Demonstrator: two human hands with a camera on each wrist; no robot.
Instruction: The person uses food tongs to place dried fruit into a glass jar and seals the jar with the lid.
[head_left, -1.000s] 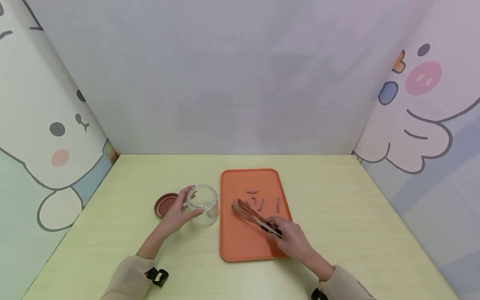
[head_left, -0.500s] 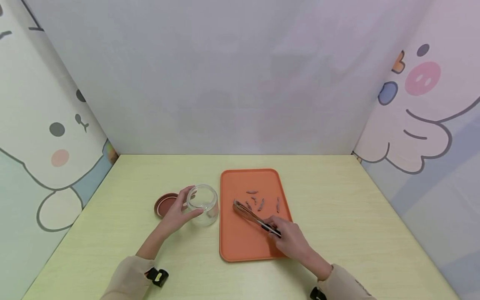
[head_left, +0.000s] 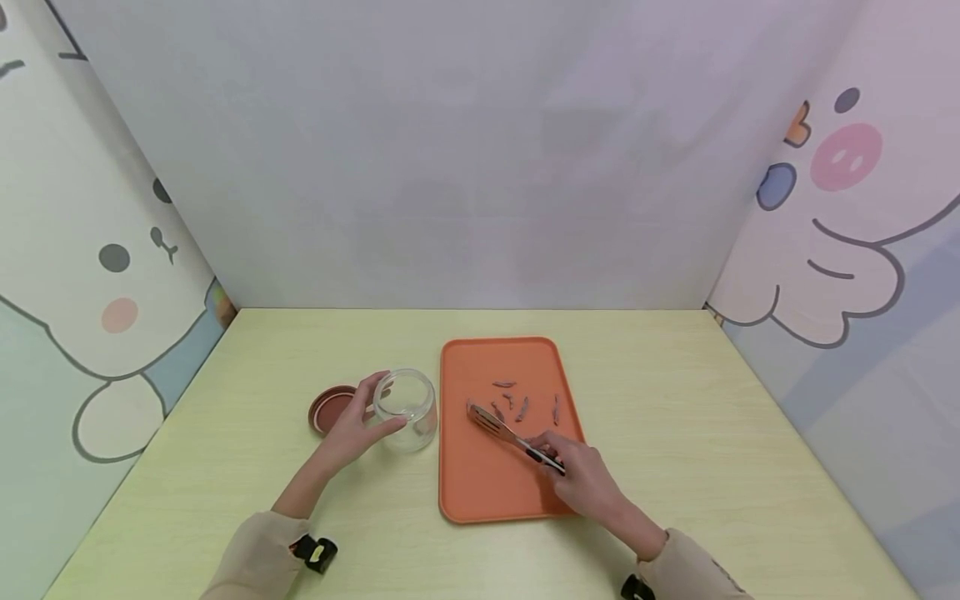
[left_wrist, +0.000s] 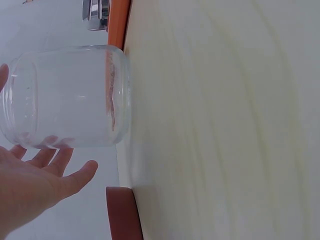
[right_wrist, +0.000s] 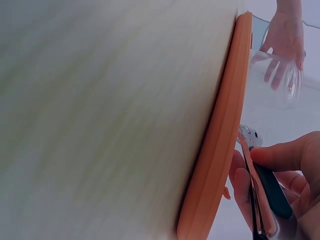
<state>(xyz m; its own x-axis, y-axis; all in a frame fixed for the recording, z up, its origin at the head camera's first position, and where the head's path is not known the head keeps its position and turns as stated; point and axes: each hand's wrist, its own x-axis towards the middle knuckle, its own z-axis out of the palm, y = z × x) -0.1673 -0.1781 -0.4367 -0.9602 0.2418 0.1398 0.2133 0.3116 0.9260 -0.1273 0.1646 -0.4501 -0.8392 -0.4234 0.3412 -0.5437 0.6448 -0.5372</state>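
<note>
My left hand (head_left: 351, 437) holds a clear glass jar (head_left: 417, 428) upright left of the orange tray (head_left: 483, 492), thumb and fingers on opposite sides near its rim. A reddish-brown strip shows through the jar's base in the left wrist view. My right hand (head_left: 583, 477) grips metal tongs (head_left: 517, 437) by their dark handles, the thumb pressing on one arm in the right wrist view. The tongs' heads are together low over the tray, with a small brownish piece (head_left: 469, 406) at their tip. Several small, thin dried pieces (head_left: 522, 409) lie further back on the tray.
A round reddish-brown lid (head_left: 328, 411) lies on the pale wooden table (head_left: 645, 383), left of the jar and partly behind my left hand. The tray has a raised rim. A light curtain (head_left: 465, 183) hangs behind the table, with cartoon-printed panels at both sides.
The tongs' heads, spread a second ago, have come together, and their tips have shifted slightly toward me. My left hand and the jar have stayed in place.
</note>
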